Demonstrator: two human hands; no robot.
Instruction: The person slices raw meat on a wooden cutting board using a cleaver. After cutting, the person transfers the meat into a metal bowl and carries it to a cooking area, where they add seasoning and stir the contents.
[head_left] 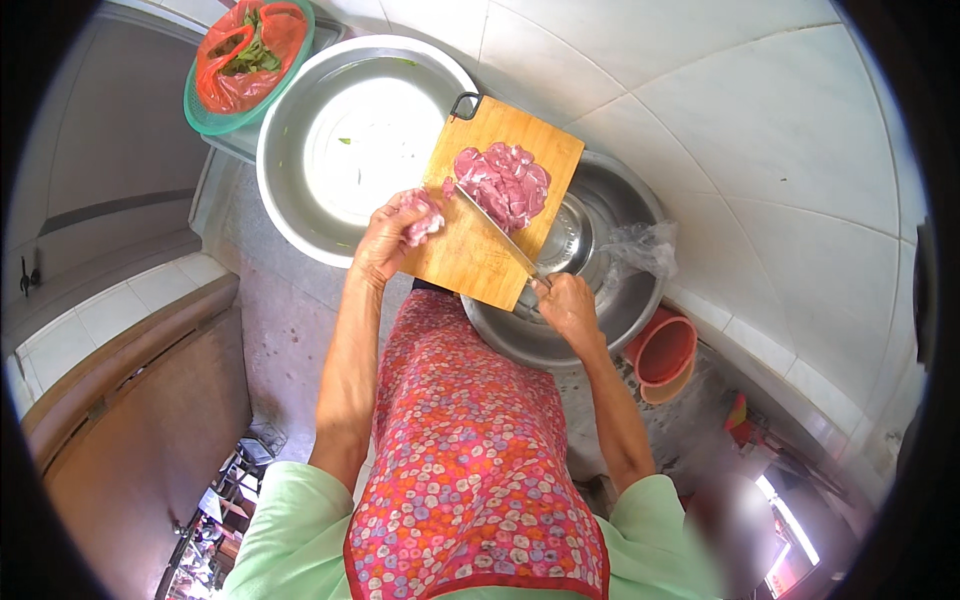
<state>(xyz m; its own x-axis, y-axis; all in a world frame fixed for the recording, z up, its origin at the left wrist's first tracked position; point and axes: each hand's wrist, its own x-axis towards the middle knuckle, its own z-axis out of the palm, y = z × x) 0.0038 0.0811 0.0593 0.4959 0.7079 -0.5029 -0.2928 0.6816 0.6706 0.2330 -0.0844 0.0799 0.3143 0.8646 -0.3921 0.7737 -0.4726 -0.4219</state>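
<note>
A wooden cutting board (465,262) with a black handle rests across the rims of two metal basins. Sliced red meat (505,185) lies heaped on its far right part. My left hand (385,235) is closed around a pale pink piece of meat (424,217) at the board's left edge. My right hand (568,303) grips the handle of a knife (500,234) at the board's near right edge. The blade slants up and left across the board, its tip beside a small scrap of meat (448,187) near the heap.
Water and green bits are in the large left basin (275,170). The right basin (640,200) holds a smaller metal bowl (570,235) and a clear plastic bag (642,248). A green basket (195,112) carries a red bag of leafy greens. Red tubs (664,350) stand near the tiled wall (770,130).
</note>
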